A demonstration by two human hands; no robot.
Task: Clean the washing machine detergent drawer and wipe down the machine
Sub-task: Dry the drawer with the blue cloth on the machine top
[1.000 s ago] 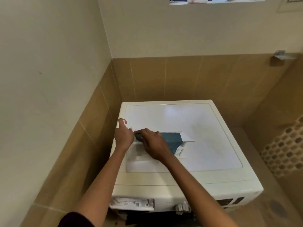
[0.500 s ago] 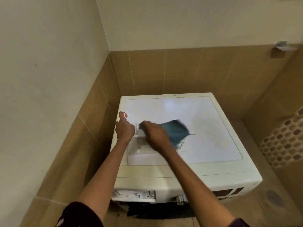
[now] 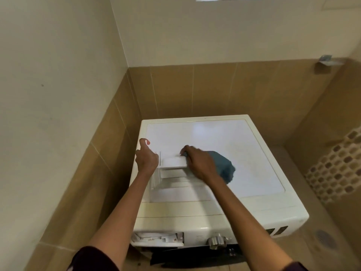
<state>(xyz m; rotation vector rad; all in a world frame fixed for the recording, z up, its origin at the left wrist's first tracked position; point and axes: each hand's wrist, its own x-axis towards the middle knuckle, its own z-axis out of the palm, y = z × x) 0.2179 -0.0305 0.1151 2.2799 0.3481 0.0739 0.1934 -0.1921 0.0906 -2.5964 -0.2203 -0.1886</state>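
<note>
A white detergent drawer (image 3: 172,174) lies on top of the white washing machine (image 3: 234,137), near its left side. My left hand (image 3: 146,159) grips the drawer's left far corner, thumb raised. My right hand (image 3: 201,164) holds a dark teal cloth (image 3: 224,167) bunched under the palm, pressed at the drawer's right far end. On the machine's front, the drawer slot (image 3: 158,238) stands open, with a silver dial (image 3: 215,240) to its right.
The machine stands in a corner, with tan tiled walls (image 3: 214,89) close behind and to the left. A tiled floor with a round drain (image 3: 325,238) lies to the right. A mosaic-tiled strip (image 3: 336,169) is at the right.
My right hand has slid the cloth to the right along the drawer, uncovering its white far compartment. My left hand has stayed at the drawer's left corner.
</note>
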